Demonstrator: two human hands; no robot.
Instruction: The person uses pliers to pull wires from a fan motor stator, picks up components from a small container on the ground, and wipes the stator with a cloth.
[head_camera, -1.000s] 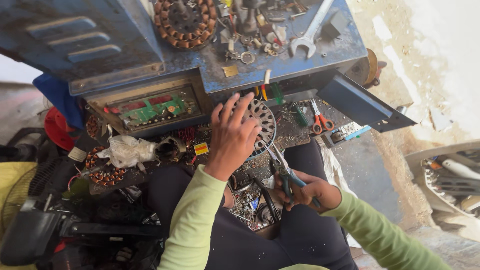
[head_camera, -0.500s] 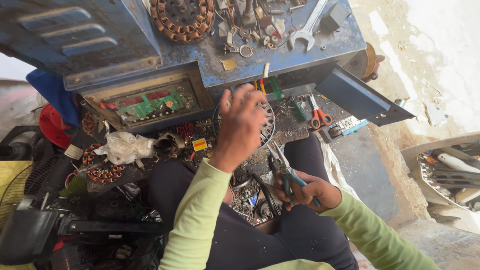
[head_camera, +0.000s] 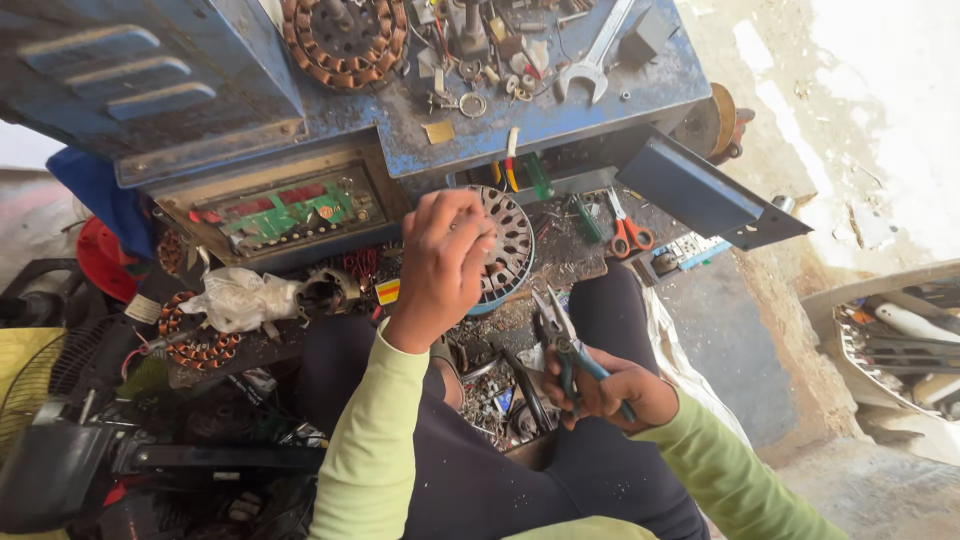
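Okay, my left hand (head_camera: 440, 262) sits curled over the fan motor stator (head_camera: 505, 245), fingers bunched on its near-left rim, covering part of it. The stator lies flat on the table (head_camera: 560, 255), just below the blue workbench edge (head_camera: 560, 125), with the orange-handled scissors (head_camera: 628, 232) off to its right. My right hand (head_camera: 612, 390) is below and right of the stator, over my lap, wrapped tight round the blue handles of the pliers (head_camera: 562, 345), tips pointing up toward the stator and apart from it.

Handling, my guess: the stator is a stack of steel plates, so heavy for its look, rigid, no give. The toothed rim offers good grip and probably isn't slippery, though the slot edges may be sharp. Best hold is across the outer rim with thumb opposite fingers, or hooking through the centre hole. Any copper winding wire would be the fragile bit; can't tell if some is left on it. The pliers are stiff, and the handles are the obvious place to hold.
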